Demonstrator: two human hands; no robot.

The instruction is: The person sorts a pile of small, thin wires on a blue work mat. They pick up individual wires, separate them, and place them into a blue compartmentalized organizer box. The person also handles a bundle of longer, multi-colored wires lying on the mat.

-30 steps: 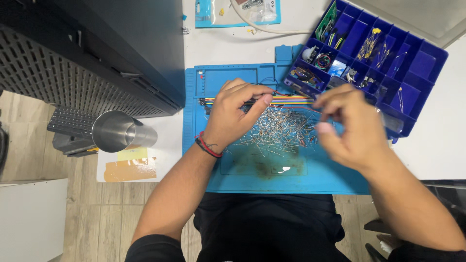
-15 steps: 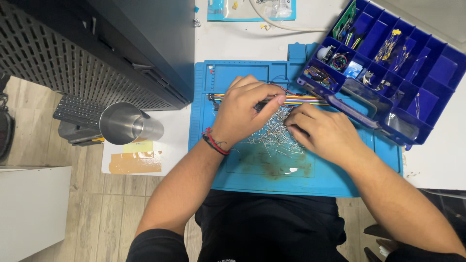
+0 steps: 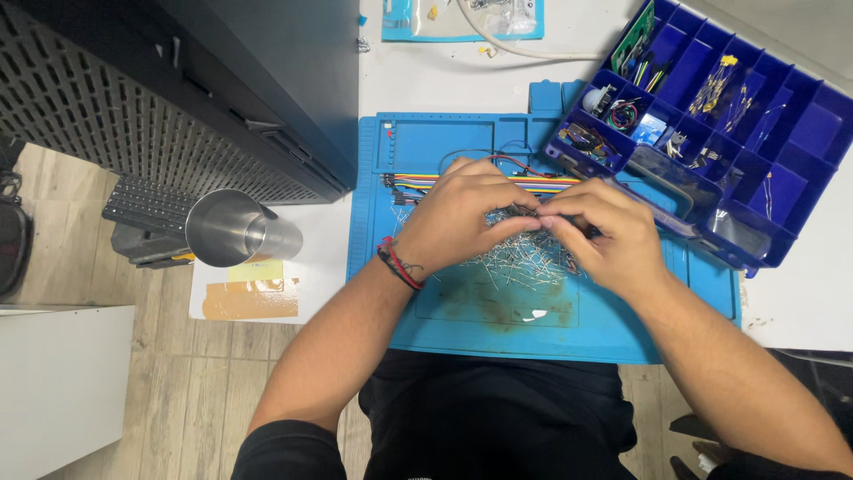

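My left hand point(image 3: 462, 218) and my right hand point(image 3: 604, 236) meet fingertip to fingertip over a pile of small metal pins point(image 3: 524, 253) on a blue work mat point(image 3: 533, 329). The fingers of both hands pinch together at the pile's top; what sits between them is too small to tell. A red and black band circles my left wrist. A strip of rainbow jumper wires point(image 3: 418, 182) lies on the mat just beyond my hands, partly hidden by them.
A dark blue compartment box point(image 3: 800, 133) with small parts stands at the right. A steel cup point(image 3: 235, 236) lies left of the mat beside a black perforated case point(image 3: 178, 98). A keyboard point(image 3: 147, 206) sits below it. A clear bag point(image 3: 462, 18) lies at the back.
My right hand has moved left from beside the compartment box to meet my left hand over the pins. The view has shifted slightly.
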